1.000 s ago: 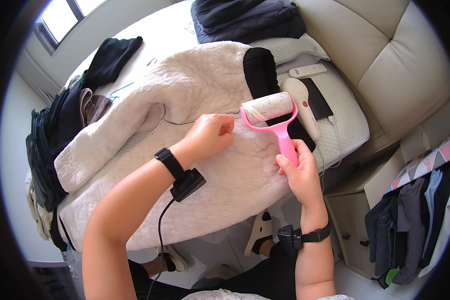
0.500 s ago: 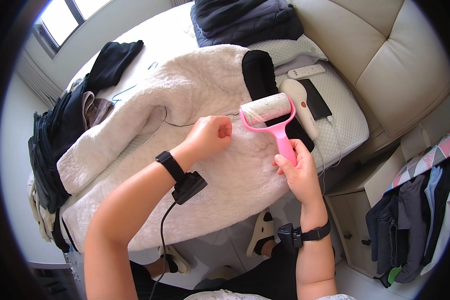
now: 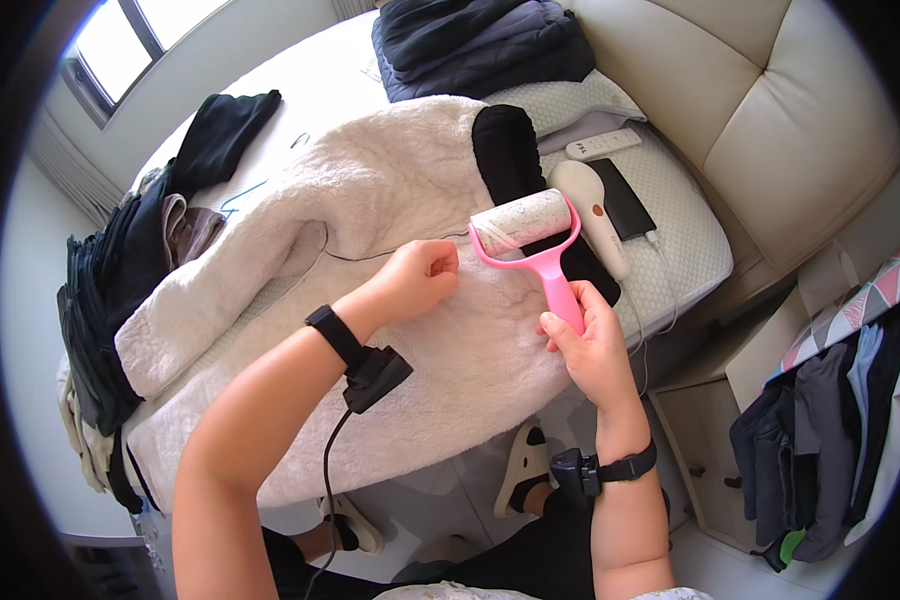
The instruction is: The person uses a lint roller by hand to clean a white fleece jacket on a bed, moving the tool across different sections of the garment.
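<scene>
A cream fleece coat (image 3: 370, 190) with a black collar or cuff band (image 3: 507, 150) lies spread over the bed. My right hand (image 3: 595, 345) grips the pink handle of a lint roller (image 3: 555, 285), whose white sticky roll is up over the coat near the black band. Fine specks and creases show on the roll. My left hand (image 3: 415, 280) is closed, fingers curled in, just left of the roller over the coat. Whether it pinches anything is hidden.
On the pillow lie a white remote (image 3: 603, 144), a white handheld device (image 3: 590, 215) and a black phone-like slab (image 3: 625, 200) with a cable. Dark folded clothes (image 3: 480, 45) sit at the back, more dark clothes (image 3: 100, 300) at left. Clothes hang (image 3: 820, 450) at right, beside a cream headboard (image 3: 790, 120).
The view has shifted slightly. Both hands and the lint roller stay nearly in place over the coat, and my grip on the handle is the same.
</scene>
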Demonstrator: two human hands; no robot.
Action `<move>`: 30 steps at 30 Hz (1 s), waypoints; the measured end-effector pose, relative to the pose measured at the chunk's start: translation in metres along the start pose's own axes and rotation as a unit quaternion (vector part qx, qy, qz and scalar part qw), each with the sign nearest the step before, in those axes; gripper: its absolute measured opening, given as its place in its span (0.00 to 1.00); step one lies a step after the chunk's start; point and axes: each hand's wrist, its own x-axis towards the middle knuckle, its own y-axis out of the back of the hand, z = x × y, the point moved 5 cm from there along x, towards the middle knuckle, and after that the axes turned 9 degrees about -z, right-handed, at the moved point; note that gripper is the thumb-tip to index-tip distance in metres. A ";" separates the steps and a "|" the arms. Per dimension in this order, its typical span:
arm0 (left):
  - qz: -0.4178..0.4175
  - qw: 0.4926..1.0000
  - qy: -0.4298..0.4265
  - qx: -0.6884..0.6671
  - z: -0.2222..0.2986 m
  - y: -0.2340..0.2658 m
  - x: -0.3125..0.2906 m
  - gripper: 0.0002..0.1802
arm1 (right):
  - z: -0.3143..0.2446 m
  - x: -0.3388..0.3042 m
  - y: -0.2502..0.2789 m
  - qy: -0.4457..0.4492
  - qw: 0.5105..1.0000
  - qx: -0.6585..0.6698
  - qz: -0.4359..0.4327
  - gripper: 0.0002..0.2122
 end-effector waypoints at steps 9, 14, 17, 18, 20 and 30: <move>-0.052 0.982 0.084 -0.163 -0.008 0.004 -0.012 0.06 | 0.001 0.000 0.000 0.011 1.000 0.000 0.001 0.11; -0.025 0.982 0.076 -0.173 -0.009 0.007 -0.018 0.04 | -0.001 0.001 0.003 0.017 1.000 -0.002 -0.002 0.11; 0.021 0.989 0.068 -0.128 -0.011 0.007 -0.014 0.04 | -0.005 0.000 0.004 0.007 1.000 0.012 -0.007 0.11; 0.041 0.993 0.054 -0.098 -0.010 0.007 -0.012 0.04 | -0.005 0.000 0.003 0.012 1.000 0.014 -0.008 0.11; 0.056 0.996 0.055 -0.049 -0.010 0.004 -0.006 0.06 | -0.005 0.001 0.002 0.018 1.000 0.017 -0.009 0.11; 0.040 0.994 0.100 -0.006 -0.005 0.005 -0.003 0.09 | -0.003 0.001 0.003 0.018 1.000 0.013 -0.007 0.11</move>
